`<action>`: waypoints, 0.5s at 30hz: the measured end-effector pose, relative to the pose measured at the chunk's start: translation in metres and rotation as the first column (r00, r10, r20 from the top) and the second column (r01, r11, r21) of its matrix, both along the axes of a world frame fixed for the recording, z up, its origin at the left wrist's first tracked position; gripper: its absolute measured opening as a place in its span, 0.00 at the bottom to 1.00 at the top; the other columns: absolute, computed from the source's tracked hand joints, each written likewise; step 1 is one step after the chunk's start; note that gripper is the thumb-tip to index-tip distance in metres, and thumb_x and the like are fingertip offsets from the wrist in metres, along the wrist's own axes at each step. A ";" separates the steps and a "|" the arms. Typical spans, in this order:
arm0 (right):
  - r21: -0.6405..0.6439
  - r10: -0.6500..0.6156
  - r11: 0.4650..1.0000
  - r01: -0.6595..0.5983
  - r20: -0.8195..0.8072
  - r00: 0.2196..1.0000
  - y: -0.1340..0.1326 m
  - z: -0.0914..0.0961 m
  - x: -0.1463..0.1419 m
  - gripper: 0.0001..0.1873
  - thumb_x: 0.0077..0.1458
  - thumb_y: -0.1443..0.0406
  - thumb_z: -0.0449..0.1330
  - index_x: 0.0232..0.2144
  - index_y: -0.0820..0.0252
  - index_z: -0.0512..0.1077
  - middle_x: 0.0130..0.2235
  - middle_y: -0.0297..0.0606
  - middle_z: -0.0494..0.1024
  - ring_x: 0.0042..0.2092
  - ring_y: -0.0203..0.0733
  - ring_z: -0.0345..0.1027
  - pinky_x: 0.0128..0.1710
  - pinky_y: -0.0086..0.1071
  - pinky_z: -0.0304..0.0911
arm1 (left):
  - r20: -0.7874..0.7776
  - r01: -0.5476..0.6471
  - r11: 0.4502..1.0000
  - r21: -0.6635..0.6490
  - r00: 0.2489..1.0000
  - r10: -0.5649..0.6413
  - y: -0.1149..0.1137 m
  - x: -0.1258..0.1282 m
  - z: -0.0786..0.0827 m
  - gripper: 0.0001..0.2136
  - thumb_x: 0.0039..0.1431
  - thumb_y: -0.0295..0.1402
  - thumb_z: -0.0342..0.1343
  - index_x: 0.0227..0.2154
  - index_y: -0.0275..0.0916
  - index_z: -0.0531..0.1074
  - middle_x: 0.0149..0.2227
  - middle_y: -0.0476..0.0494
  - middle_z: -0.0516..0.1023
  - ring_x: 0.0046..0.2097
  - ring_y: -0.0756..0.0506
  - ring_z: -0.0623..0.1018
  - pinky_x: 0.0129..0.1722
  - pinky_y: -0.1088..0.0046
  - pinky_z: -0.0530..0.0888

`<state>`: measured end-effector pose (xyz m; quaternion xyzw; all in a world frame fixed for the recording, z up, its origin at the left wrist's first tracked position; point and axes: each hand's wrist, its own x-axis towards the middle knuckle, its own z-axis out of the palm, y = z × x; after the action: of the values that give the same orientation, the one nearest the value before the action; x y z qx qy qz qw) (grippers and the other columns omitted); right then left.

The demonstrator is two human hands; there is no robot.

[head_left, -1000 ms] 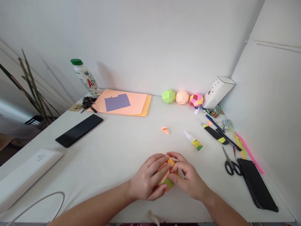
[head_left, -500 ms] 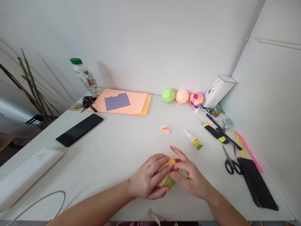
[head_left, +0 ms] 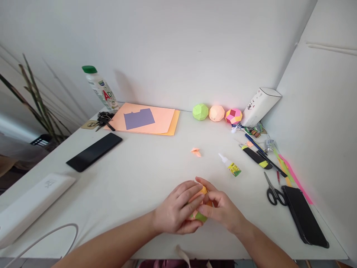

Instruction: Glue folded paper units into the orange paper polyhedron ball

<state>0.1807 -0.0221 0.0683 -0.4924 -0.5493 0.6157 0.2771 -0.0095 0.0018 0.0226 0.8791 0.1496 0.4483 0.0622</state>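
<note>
Both hands are closed on a paper ball (head_left: pixel 201 217) of orange, peach and green: the left hand (head_left: pixel 177 208) is cupped over it, while the right hand (head_left: pixel 220 208) has thumb and fingers on its right side. From the person's seat, they're nearer than the glue bottle (head_left: pixel 233 169) and a little to its left. The white desk (head_left: pixel 134 175) spreads out all around that bottle. Peach sheets (head_left: pixel 163 121) lie well off to the bottle's left and beyond it; I can see scissors (head_left: pixel 275 193) to its right, a bit nearer. Three finished balls (head_left: pixel 216 113) sit in a row beyond it, and a small peach scrap (head_left: pixel 196 152) lies near, on its left.
</note>
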 end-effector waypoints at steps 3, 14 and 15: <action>-0.015 0.026 1.000 -0.026 -0.033 0.999 0.001 -0.001 0.000 0.12 0.51 0.56 0.65 0.24 0.58 0.74 0.66 0.38 0.57 0.69 0.51 0.41 0.60 0.43 0.57 | -0.008 -0.003 1.000 -0.001 1.000 0.003 0.000 0.000 -0.001 0.25 0.66 0.41 0.44 0.58 0.26 0.57 0.50 0.24 0.67 0.56 0.32 0.67 0.50 0.48 0.72; 0.017 0.175 0.985 -0.174 -0.072 0.982 0.007 -0.001 0.005 0.13 0.51 0.56 0.67 0.37 0.56 0.78 0.68 0.37 0.49 0.70 0.48 0.36 0.62 0.39 0.53 | -0.013 0.007 1.000 -0.013 1.000 -0.007 0.000 -0.001 -0.002 0.24 0.65 0.40 0.45 0.58 0.27 0.58 0.52 0.25 0.65 0.57 0.31 0.65 0.50 0.48 0.72; 0.025 0.205 0.979 -0.204 -0.058 0.977 0.008 0.000 0.008 0.14 0.50 0.56 0.67 0.38 0.56 0.78 0.68 0.37 0.48 0.70 0.48 0.36 0.63 0.39 0.52 | -0.015 0.005 1.000 -0.011 1.000 -0.006 0.000 -0.001 -0.002 0.24 0.65 0.40 0.45 0.58 0.27 0.57 0.52 0.25 0.65 0.57 0.31 0.65 0.51 0.48 0.72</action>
<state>0.1884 -0.0138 0.0682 -0.4120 -0.5941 0.6502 0.2335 -0.0104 0.0014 0.0209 0.8824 0.1500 0.4408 0.0669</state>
